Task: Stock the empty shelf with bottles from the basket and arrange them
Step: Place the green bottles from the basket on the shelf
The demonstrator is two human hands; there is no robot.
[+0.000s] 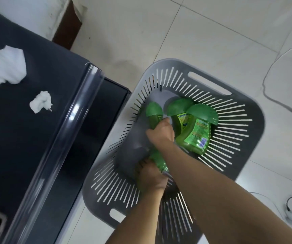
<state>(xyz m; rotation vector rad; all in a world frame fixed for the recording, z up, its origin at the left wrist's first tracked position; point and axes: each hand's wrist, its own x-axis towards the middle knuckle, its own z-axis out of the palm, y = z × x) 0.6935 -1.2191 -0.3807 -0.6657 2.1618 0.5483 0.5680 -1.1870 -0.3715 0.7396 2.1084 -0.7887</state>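
**Tiled floor, basket beside dark shelf**

Right hand [161, 133] clenched round a green bottle [153, 110] in the slotted basket [257, 120]. Left hand [151, 176] grasps a second bottle [160, 162], blurred. Smooth, liquid-filled plastic: likely slippery and weighty. Best grip is the narrow waist.

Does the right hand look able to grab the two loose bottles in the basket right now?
Probably not yet: the right hand grips a bottle. Nothing blocks the loose bottles, uncovered just beside it.
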